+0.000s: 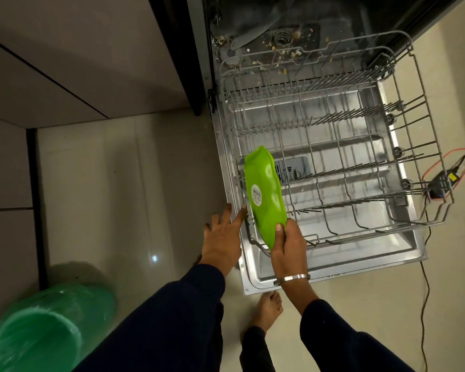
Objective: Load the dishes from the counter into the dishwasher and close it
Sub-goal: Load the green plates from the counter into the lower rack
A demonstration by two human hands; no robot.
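While our right hand (285,248) pinches the green plate (265,196) by its lower edge, thumb on its underside, the plate stands on edge over the lower rack (333,162), near its front left corner. Our left hand (222,237) reaches out with straight fingers and seems to touch the rack rim. Held so low, the plate could tip between tines or slip out.

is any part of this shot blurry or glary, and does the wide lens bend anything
Head view: the green bin at lower left is smeared with blur; a small glare spot shines on the floor tiles; the dishwasher door and rack splay outward; the green plate is sharp.
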